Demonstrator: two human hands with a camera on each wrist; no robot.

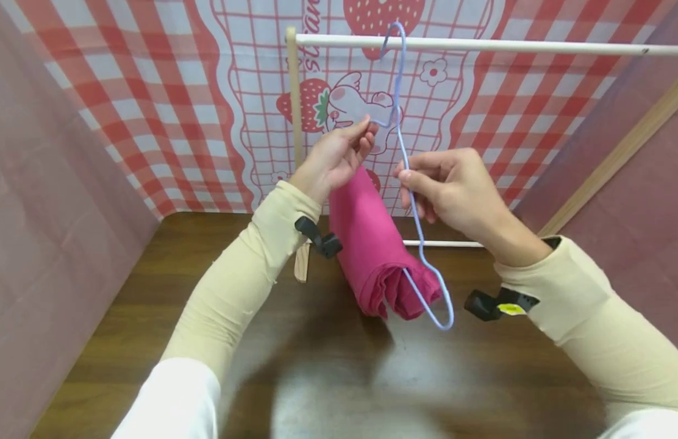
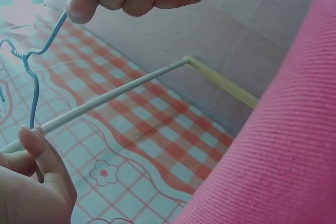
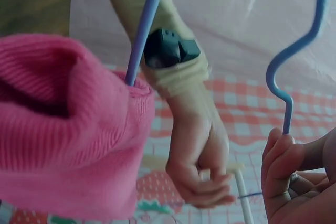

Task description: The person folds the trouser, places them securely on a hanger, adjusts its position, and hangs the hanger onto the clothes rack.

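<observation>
A blue-lavender wire hanger (image 1: pixel 400 131) is held between both hands, its hook (image 1: pixel 400 52) looping across the white rail. My left hand (image 1: pixel 339 155) pinches the hanger's left shoulder close to the neck. Thumb and fingers of my right hand (image 1: pixel 454 189) pinch its other shoulder, farther down the wire. A pink ribbed cloth (image 1: pixel 366 238), folded over, hangs on the hanger's lower bar; in the right wrist view the bar (image 3: pixel 143 30) enters the fold of the cloth (image 3: pixel 68 145). The hanger's far end is hidden behind the cloth and left hand.
The white rail (image 1: pixel 509 45) runs across a rack with a wooden post (image 1: pixel 294 91) at its left. Behind hangs a red-and-white strawberry cloth (image 1: pixel 169 97). Below lies a dark wooden surface (image 1: pixel 152 292), with pinkish side walls (image 1: pixel 48 213) and a lower white bar (image 1: pixel 443 244).
</observation>
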